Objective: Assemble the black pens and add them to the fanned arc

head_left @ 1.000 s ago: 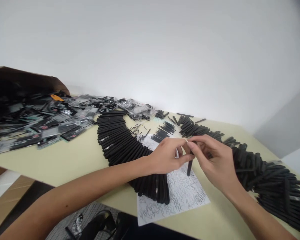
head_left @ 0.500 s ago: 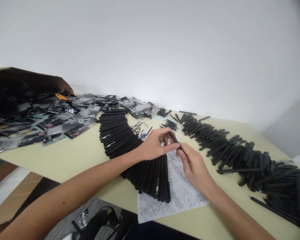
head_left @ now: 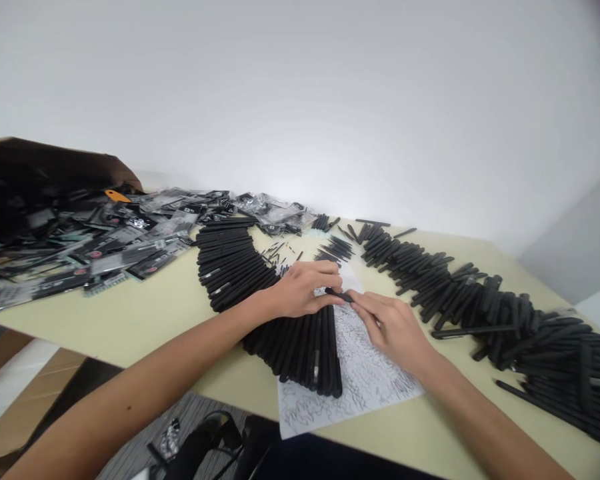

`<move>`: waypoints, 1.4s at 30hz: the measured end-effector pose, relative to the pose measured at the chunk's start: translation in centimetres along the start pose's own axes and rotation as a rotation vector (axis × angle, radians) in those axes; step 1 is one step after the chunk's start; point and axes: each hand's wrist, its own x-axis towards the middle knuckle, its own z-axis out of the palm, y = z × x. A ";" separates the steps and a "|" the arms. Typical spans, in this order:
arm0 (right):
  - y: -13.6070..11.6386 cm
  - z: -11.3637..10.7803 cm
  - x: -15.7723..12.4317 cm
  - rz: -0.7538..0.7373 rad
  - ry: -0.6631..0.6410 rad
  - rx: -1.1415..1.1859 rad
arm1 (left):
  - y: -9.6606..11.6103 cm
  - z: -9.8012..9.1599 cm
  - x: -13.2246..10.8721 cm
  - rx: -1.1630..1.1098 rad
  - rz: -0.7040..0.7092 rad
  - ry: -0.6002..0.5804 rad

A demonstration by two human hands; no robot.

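Between my hands is a short black pen piece (head_left: 339, 295), held above a scribbled sheet of paper (head_left: 320, 410). My left hand (head_left: 303, 290) grips its left end between thumb and fingers. My right hand (head_left: 393, 327) pinches the other end with the fingertips. Under my left wrist a curved row of black pens (head_left: 235, 263) lies side by side and partly covers the paper. Just beyond my left hand are thin loose refills or tips (head_left: 279, 253), too small to tell apart, and a small stack of dark pen parts (head_left: 336, 248).
A long heap of black pens (head_left: 445, 287) runs along the right of the pale yellow table (head_left: 80, 333). Clear packets (head_left: 150, 247) spread from an open cardboard box (head_left: 55, 157) at the left. A white wall (head_left: 300, 100) stands behind.
The pen piece has swung from a steep slant to nearly level and sits lower. My left fingers have curled down around it, while my right hand keeps its pinch.
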 end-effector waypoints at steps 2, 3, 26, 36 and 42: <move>-0.1 -0.3 0.0 0.045 -0.015 0.060 | 0.1 0.2 0.0 0.065 0.026 -0.002; -0.1 -0.4 0.1 0.075 -0.018 0.092 | 0.2 0.3 0.1 0.097 0.043 -0.009; 0.8 -1.0 0.3 0.205 -0.057 0.061 | -0.1 -0.2 0.3 -0.047 -0.089 -0.168; 1.2 -0.6 0.3 0.191 -0.048 0.116 | 0.7 -0.3 0.6 -0.113 -0.087 -0.182; 0.6 -0.5 0.2 0.151 -0.075 0.169 | 0.7 0.4 0.4 -0.057 -0.069 -0.164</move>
